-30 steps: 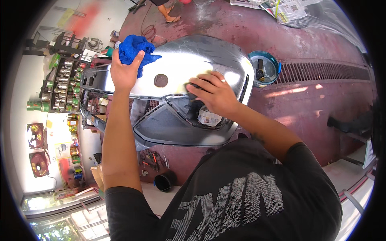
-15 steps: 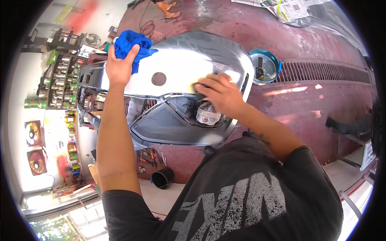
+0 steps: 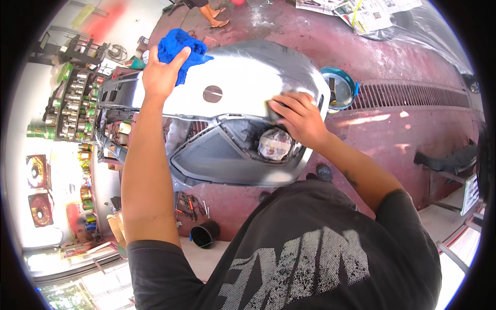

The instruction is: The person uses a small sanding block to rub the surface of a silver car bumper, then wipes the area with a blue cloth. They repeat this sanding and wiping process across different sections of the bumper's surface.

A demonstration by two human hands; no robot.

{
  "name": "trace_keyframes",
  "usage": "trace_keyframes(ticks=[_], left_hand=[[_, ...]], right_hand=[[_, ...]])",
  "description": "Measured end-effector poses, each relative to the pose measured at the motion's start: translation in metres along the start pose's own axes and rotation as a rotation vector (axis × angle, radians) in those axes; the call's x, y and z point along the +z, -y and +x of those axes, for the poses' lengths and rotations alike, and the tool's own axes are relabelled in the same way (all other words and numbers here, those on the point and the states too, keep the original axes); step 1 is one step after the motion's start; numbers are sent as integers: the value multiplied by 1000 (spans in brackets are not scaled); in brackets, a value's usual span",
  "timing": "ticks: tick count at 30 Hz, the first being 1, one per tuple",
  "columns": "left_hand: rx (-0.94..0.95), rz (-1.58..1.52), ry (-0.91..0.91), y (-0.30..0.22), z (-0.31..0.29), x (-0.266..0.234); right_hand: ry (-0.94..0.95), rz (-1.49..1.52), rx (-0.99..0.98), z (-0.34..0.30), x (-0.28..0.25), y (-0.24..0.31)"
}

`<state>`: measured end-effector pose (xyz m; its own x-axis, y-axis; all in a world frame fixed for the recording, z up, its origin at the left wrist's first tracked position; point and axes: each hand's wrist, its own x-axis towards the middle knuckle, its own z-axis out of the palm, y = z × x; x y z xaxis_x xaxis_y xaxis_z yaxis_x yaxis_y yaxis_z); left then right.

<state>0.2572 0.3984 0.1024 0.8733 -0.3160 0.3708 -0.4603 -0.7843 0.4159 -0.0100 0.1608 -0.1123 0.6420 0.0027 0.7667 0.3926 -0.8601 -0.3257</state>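
Bumper [image 3: 243, 88], silver-grey and glossy, lies across the middle of the view on some support hidden beneath it, its top face curved and pierced by one round hole [image 3: 212, 93]; below that face a dark mesh grille opening [image 3: 217, 155] and a lamp recess stuffed with crumpled paper [image 3: 275, 144] face the person. The right hand [image 3: 298, 120] lies near the bumper's right end, fingers curled down over a small dark pad [image 3: 271, 110] pressed to the edge above the recess; what kind of pad it is cannot be made out. The left hand [image 3: 161, 75] rests on the far left part of the top face, closed around a bunched blue cloth [image 3: 181, 49].

Compared with a second ago, the right hand sits lower and nearer the front edge, where before it lay flat on the top face; the left hand and cloth hold about the same place.

Beyond the bumper's right end stands a teal basin [image 3: 338, 88] on the red floor [image 3: 413, 129]. Farther off, newspapers [image 3: 361, 10] are cut by the rim, and only a person's sandalled feet [image 3: 217, 15] show.
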Motion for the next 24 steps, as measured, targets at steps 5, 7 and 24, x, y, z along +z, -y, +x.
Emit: trace_keyframes(ticks=[5, 7, 24], left_hand=[[68, -44, 19, 8, 4, 2], [39, -36, 49, 13, 4, -3], [56, -10, 64, 9, 9, 6]], right_hand=[[-38, -6, 44, 77, 42, 60], [-24, -11, 53, 52, 28, 34], [-163, -119, 287, 71, 56, 84]])
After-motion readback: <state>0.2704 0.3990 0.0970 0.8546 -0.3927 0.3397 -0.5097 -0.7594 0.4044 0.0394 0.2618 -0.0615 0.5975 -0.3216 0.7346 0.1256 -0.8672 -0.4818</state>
